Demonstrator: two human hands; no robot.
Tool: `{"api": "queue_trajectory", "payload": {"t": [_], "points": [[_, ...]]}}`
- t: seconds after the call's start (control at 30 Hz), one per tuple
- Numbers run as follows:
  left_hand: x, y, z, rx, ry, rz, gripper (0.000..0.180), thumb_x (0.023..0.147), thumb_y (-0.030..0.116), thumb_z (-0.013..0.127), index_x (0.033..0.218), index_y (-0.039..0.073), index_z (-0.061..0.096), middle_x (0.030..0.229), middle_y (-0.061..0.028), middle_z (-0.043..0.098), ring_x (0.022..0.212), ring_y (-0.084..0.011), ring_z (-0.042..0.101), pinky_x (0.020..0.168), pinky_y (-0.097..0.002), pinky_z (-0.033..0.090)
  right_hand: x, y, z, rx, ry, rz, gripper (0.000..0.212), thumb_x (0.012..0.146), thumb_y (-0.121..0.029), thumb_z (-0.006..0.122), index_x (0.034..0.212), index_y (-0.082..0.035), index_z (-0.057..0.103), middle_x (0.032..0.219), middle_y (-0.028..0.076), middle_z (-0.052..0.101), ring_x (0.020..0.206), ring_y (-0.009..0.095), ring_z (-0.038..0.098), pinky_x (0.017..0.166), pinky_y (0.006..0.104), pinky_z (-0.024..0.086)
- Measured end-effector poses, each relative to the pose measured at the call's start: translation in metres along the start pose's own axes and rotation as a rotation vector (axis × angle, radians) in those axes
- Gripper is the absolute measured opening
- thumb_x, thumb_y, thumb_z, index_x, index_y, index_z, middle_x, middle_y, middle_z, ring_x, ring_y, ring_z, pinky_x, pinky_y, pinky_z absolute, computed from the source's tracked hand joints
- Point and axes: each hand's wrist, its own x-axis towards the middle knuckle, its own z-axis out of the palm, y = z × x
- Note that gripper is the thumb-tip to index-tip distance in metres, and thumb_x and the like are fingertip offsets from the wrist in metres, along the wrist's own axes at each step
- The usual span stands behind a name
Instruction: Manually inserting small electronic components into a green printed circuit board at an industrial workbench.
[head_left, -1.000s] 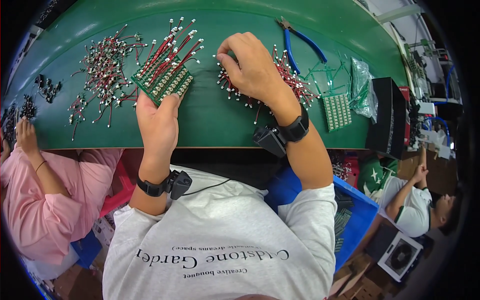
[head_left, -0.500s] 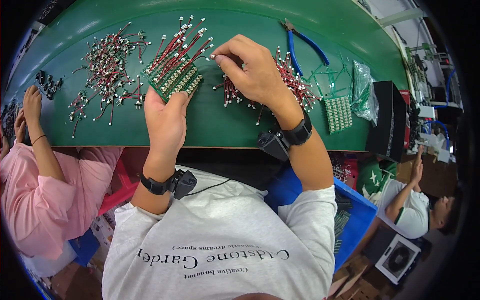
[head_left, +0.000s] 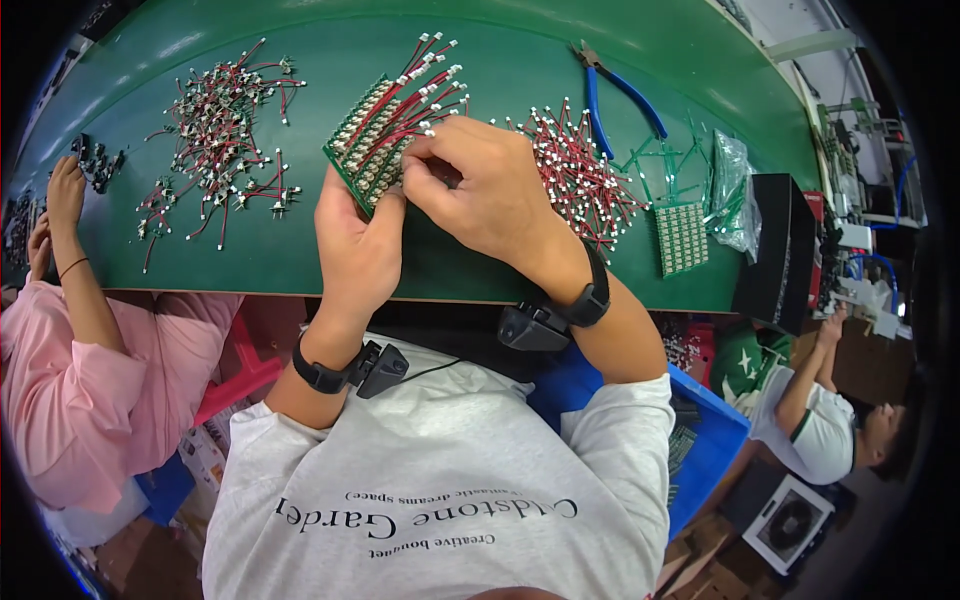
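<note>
Left hand [head_left: 355, 245] grasps the panel [head_left: 358, 135], tilted above the desk [head_left: 270, 245]. Right hand [head_left: 490, 185] curls at its right edge, by red wires [head_left: 410, 112]; fingertips obscured, I cannot tell its grip.

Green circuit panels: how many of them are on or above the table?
2: a held panel in the left hand, and a flat panel lying near the clear bag. More may be hidden.

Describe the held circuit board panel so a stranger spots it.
Over the green table, find the person's left hand. It grips the green panel, tilted; red wires with white connectors rise from it, while the similar panel lying farther right bears none.
</note>
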Motion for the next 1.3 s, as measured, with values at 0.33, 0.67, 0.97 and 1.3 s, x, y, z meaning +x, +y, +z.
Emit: {"api": "queue_trajectory", "payload": {"t": [0.33,0.67,0.97,1.3], "points": [[-0.002,-0.001,0.003,0.124,-0.043,0.059,0.034,0.091,-0.007,0.05,0.125,-0.002,0.049,0.115,-0.0067,0.059,0.105,-0.0114,0.056,0.092,-0.0262,0.044,0.002,-0.001,-0.003,0.017,-0.024,0.035,0.01,0.076,-0.007,0.068,0.079,0.002,0.066,0.069,0.012,0.064,0.056,0.023,0.063,0.051,0.0312,0.05],[-0.005,0.003,0.004,0.416,-0.076,0.201,0.047,0.09,-0.008,0.047,0.136,-0.004,0.04,0.116,-0.0138,0.062,0.103,-0.0168,0.061,0.089,-0.0294,0.048,0.0,-0.003,-0.001,-0.05,-0.056,0.008,0.01,0.074,-0.008,0.067,0.078,0.001,0.066,0.071,0.011,0.064,0.058,0.025,0.063,0.053,0.0336,0.051],[-0.005,0.004,-0.004,0.591,-0.093,0.227,0.051,0.086,-0.007,0.045,0.136,-0.005,0.037,0.1,-0.0172,0.064,0.081,-0.0239,0.064,0.072,-0.0317,0.049,-0.003,-0.003,0.0,-0.134,0.034,-0.043,0.008,0.075,-0.005,0.069,0.081,-0.002,0.066,0.074,0.012,0.064,0.066,0.029,0.063,0.058,0.0362,0.051],[-0.004,0.007,-0.003,0.482,-0.144,0.138,0.042,0.087,-0.007,0.046,0.129,-0.005,0.043,0.105,-0.0122,0.062,0.088,-0.0168,0.06,0.078,-0.0297,0.046,-0.005,0.006,0.007,-0.175,0.06,-0.039,0.014,0.075,-0.007,0.073,0.086,-0.002,0.065,0.077,0.011,0.064,0.069,0.028,0.064,0.06,0.0364,0.052]]}}
